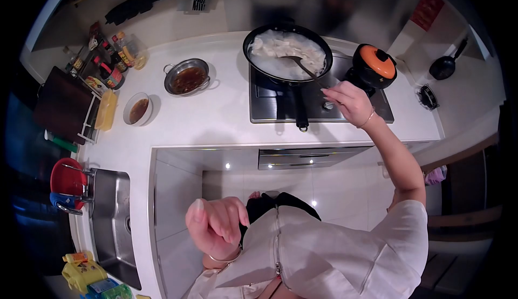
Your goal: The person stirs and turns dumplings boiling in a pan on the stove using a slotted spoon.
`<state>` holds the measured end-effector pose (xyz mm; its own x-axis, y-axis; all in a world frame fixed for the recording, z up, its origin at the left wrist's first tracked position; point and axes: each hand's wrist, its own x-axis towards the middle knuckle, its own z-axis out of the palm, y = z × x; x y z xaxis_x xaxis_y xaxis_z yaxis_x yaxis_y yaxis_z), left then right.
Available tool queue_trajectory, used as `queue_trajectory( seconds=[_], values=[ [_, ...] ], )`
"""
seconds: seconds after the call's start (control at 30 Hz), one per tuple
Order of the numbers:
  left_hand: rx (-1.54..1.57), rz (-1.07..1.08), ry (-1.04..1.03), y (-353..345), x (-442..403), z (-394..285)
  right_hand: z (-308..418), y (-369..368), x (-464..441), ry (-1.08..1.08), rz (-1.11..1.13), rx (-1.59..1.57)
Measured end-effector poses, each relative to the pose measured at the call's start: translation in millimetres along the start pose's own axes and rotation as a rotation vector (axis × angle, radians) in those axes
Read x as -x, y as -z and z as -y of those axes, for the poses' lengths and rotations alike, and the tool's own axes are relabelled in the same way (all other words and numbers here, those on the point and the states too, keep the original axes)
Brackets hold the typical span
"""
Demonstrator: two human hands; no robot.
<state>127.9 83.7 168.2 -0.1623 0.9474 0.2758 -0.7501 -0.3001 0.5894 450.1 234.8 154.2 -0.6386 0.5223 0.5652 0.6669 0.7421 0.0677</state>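
A black wok (251, 61) on the stove holds pale pieces in cloudy white liquid, and steam hangs over it. The dark head of a ladle (294, 59) rests among the pieces. My right hand (349, 102) is closed round the ladle's handle, to the right of the wok's own handle. My left hand (216, 223) is raised in front of my body at the lower middle, away from the counter; its fingers are curled with nothing visible in them.
An orange-lidded pot (377, 61) stands right of the wok. Left on the counter (216, 126) are a metal bowl (186, 76) of brown sauce, a white bowl (138, 109) and sauce bottles (110, 75). A sink (113, 218) lies at the lower left.
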Motion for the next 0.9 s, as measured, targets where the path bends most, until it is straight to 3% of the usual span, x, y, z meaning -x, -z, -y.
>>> queue_trajectory(
  seconds=[0.1,0.17,0.27,0.47,0.9],
  values=[
    [-0.06,0.058,-0.024,1.4,-2.9,2.9,1.2,14.0,-1.6,-0.069,-0.081,-0.009],
    [-0.05,0.074,-0.021,2.7,-3.6,3.3,-0.8,22.6,-1.2,-0.294,-0.202,-0.055],
    [0.022,0.021,0.02,1.6,-3.1,0.7,-18.0,26.8,-2.5,-0.434,-0.381,-0.027],
    [-0.067,0.103,-0.023,4.5,-6.6,1.8,-71.9,16.7,-5.5,-0.599,-0.647,-0.123],
    [0.001,0.001,0.003,7.4,-4.4,-1.6,-108.7,-16.4,9.2,-0.778,-0.62,-0.119]
  ],
)
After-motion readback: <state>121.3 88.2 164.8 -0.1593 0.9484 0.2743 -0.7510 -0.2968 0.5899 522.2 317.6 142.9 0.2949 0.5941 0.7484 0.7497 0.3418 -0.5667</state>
